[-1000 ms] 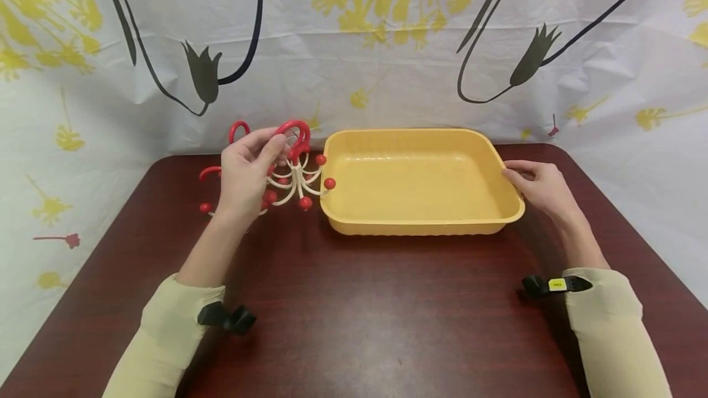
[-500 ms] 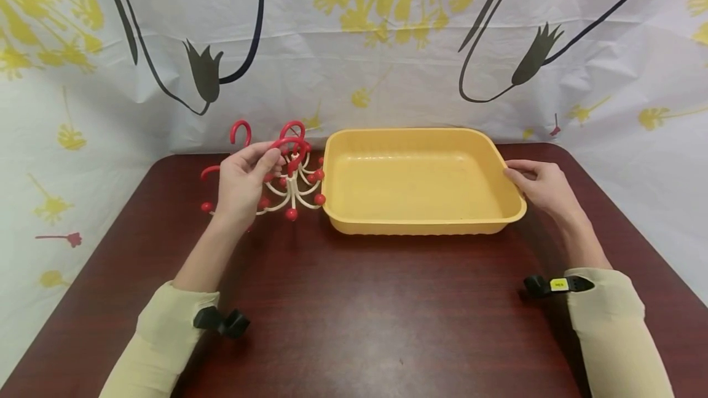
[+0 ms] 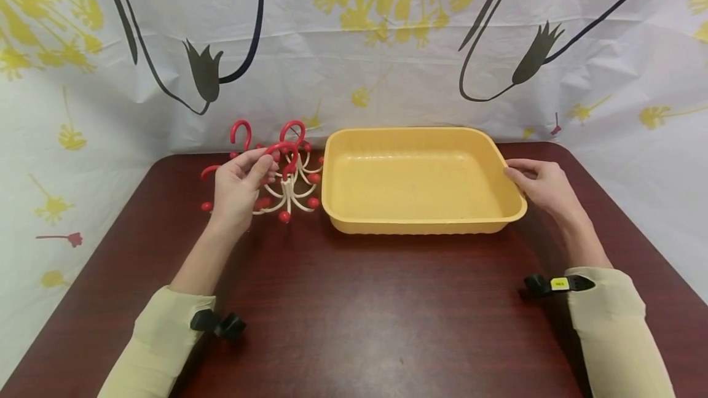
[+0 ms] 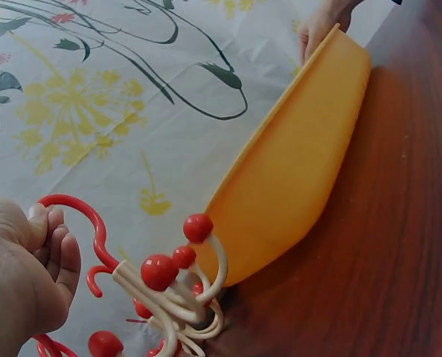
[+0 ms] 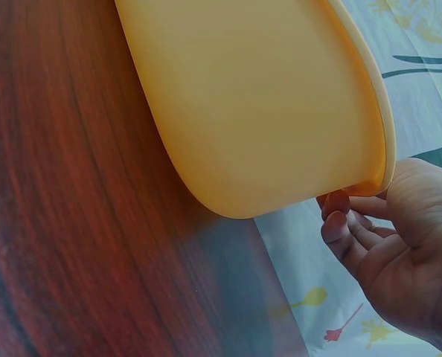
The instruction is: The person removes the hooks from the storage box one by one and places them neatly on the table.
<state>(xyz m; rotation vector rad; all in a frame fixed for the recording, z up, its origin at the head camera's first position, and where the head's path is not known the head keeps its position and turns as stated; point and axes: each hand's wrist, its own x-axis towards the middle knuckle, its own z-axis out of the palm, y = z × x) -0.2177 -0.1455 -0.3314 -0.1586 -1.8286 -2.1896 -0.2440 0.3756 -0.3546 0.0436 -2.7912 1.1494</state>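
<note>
My left hand [image 3: 235, 192] pinches the curved red hook of a multi-arm hook hanger [image 3: 287, 192], whose cream arms end in red balls. In the left wrist view, the thumb and fingers of my left hand [image 4: 27, 271] meet at the tip of the red hook [image 4: 91, 212], and the arms spread below. Just right of the hanger is a yellow rectangular plastic basin [image 3: 420, 226]. My right hand [image 3: 544, 189] grips the basin's right rim, thumb on the near side. Seen from the right wrist, the fingers of my right hand [image 5: 414, 245] curl at the rim corner.
More hangers of the same kind stand close by: one behind with its red hook [image 3: 293, 129] up, others partly hidden behind my left hand. A dark red wooden table [image 3: 376, 312] extends in front. A white cloth [image 3: 398, 78] with printed flowers hangs behind.
My left hand has moved a little left and toward me, bringing the hanger down and away from the basin's left edge. A second hanger's hook now shows behind it. The right hand stays put.
</note>
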